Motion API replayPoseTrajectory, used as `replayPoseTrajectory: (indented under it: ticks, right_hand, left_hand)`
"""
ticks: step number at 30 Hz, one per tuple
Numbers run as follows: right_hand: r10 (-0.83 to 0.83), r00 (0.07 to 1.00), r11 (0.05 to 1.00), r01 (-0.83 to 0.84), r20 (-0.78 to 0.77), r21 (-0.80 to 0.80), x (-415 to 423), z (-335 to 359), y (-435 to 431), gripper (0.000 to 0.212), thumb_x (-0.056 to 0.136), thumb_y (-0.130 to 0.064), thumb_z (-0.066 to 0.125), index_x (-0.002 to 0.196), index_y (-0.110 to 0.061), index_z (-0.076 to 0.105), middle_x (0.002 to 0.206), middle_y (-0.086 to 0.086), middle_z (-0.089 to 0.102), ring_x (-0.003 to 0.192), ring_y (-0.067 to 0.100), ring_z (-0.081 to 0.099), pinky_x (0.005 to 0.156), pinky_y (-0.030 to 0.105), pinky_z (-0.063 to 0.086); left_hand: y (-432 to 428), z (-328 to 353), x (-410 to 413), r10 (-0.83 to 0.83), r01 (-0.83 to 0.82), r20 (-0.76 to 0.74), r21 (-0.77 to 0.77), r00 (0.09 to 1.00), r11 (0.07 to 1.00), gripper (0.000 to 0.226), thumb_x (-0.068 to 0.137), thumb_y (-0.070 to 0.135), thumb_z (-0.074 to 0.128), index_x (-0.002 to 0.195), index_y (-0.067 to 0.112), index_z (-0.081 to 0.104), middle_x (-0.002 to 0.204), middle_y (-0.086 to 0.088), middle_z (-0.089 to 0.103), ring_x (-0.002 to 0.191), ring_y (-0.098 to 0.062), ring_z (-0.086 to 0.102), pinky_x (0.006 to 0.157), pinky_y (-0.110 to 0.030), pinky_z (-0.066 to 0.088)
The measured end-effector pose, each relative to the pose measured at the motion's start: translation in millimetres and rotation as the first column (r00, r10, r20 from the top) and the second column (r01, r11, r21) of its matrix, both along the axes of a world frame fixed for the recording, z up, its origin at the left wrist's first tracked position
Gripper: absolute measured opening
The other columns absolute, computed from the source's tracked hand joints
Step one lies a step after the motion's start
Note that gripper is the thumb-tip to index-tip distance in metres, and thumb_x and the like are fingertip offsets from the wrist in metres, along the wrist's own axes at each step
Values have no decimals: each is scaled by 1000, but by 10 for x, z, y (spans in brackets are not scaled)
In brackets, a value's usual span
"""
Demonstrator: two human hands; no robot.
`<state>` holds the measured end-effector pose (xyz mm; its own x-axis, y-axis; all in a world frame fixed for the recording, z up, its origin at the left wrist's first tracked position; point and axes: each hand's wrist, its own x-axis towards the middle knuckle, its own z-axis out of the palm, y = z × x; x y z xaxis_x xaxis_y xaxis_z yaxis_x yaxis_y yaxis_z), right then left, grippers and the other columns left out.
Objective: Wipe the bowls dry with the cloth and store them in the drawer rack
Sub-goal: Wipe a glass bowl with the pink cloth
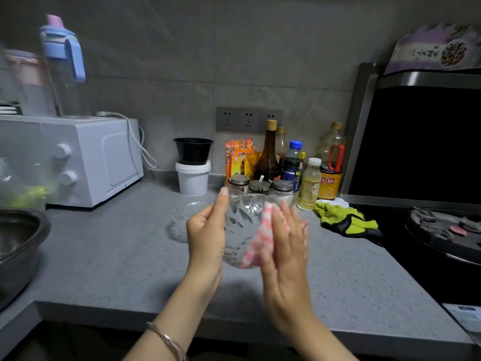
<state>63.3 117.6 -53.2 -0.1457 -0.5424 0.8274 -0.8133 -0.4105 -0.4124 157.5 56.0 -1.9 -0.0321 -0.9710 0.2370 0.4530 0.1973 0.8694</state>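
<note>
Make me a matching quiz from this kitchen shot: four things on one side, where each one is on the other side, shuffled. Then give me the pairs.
Things:
1. glass bowl
2. checked cloth
3. black bowl
4. green gloves

Places:
A. on top of the white tub
B. lying on the counter beside the stove
C. gripped by the left hand
D. pressed against the glass bowl by the right hand

Pairs: 1-C, 2-D, 3-A, 4-B
</note>
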Motion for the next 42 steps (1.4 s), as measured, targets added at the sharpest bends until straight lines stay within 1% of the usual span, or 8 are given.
replayPoseTrajectory:
  ticks: [5,11,17,23,27,30,37,42]
  right_hand:
    - [-91,969,991,65,-230,-118,-16,120,-25,46,101,-43,21,146,-34,27,156,-5,21,145,18,16,118,42,7]
    - [174,931,979,-129,320,-157,-49,403,-54,33,98,-37,36,120,-30,60,119,-14,60,116,8,54,92,23,45]
    - [199,226,935,-334,954,-116,-166,278,-175,37,97,-38,44,119,-13,60,110,4,65,92,18,62,59,23,48]
    - [349,545,927,-320,762,-195,-260,363,-45,58,93,-50,46,60,-2,54,58,3,56,59,17,56,57,20,45]
    - [290,926,949,-247,241,-194,-386,296,-50,52,97,-51,37,53,-25,51,52,-5,51,49,10,50,47,28,41]
    - [115,992,980,-120,-43,-157,-444,289,-40,65,101,-46,32,53,-5,47,52,-1,42,50,7,39,45,26,31]
    - [21,998,971,-6,-59,238,-356,501,-1,46,95,-52,28,79,-21,57,76,-11,57,77,2,50,76,33,41]
    - [117,903,871,106,-412,479,-371,512,110,44,98,-49,22,139,-39,33,149,-18,28,132,-17,9,112,19,-16]
  left_hand:
    - [74,45,-41,-89,89,68,1,994,996,35,78,44,66,58,15,69,69,-15,62,68,-27,60,70,-39,50]
    - [68,22,-45,-86,86,-1,16,996,996,45,74,46,68,85,2,66,84,-19,60,75,-31,57,70,-40,47]
    - [53,22,-1,-173,176,-60,58,983,983,32,85,41,57,87,13,73,87,-7,75,83,-21,72,81,-37,55]
    - [-119,-78,122,-427,406,366,137,827,903,68,72,75,31,115,33,63,117,-2,69,108,-22,65,101,-49,45]
    - [-174,-111,226,-807,698,63,466,587,544,75,79,71,36,128,16,52,121,-19,64,94,-40,68,70,-39,61]
    - [-169,-107,264,-819,788,-179,443,545,427,67,81,48,56,130,3,51,122,-29,60,102,-43,63,86,-45,51]
    - [-96,-247,59,-523,499,73,214,849,840,44,86,25,43,125,8,54,92,-12,73,76,-26,70,66,-40,58]
    - [-65,-236,0,-297,296,131,31,946,955,36,97,18,36,129,30,50,113,-4,67,86,-20,71,59,-33,57]
